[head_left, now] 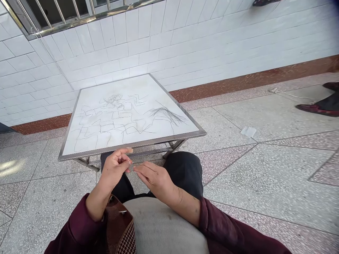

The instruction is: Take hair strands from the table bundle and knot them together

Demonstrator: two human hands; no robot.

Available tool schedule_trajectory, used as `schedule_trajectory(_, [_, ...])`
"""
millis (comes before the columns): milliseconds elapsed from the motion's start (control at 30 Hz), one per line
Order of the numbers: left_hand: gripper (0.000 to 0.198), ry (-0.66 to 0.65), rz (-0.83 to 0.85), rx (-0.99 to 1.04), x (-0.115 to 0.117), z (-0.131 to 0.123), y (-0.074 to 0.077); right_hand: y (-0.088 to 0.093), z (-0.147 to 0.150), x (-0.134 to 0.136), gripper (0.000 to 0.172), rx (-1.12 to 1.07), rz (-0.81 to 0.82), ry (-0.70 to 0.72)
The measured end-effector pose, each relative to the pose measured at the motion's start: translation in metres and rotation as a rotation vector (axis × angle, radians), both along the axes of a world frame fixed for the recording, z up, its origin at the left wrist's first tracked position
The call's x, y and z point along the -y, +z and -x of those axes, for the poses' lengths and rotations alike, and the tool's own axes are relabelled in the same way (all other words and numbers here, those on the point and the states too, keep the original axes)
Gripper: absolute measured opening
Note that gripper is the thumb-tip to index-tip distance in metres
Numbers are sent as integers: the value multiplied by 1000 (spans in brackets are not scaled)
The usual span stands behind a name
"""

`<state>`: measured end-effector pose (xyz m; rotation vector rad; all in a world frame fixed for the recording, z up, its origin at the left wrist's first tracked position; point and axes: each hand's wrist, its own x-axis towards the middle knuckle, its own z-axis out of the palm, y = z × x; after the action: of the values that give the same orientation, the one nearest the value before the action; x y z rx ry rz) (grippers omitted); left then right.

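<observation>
My left hand (115,169) and my right hand (156,180) meet fingertip to fingertip above my lap, just before the table's near edge. Thumb and index finger of the left are pinched together, on what looks like a short bit of thin wire; it is barely visible. The right fingers are pressed together beside it, and what they grip is too small to tell. On the white table (97,90) lie several thin dark wires bent in zigzags (119,118). A tangle of wire (113,100) sits at the back, and a bundle of straighter wires (166,113) at the right.
The metal-edged table stands by a white tiled wall (185,49) under a barred window (63,14). A brown strap or bag (119,222) hangs at my front. On the floor to the right are a white paper (248,132), a cord (288,94) and another person's shoes (317,109).
</observation>
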<state>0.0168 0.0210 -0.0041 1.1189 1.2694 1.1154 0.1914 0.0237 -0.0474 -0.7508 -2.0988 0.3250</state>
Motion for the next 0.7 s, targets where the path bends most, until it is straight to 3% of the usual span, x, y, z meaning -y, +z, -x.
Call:
schedule_trajectory(267, [50,-10,18,25,3,-1,10,4,-1,-1,16,-130,136,-20])
schedule_trajectory(700, [43,-34,-32,-44,4,-2,8,3,-2,-4,16,-151,146,-60])
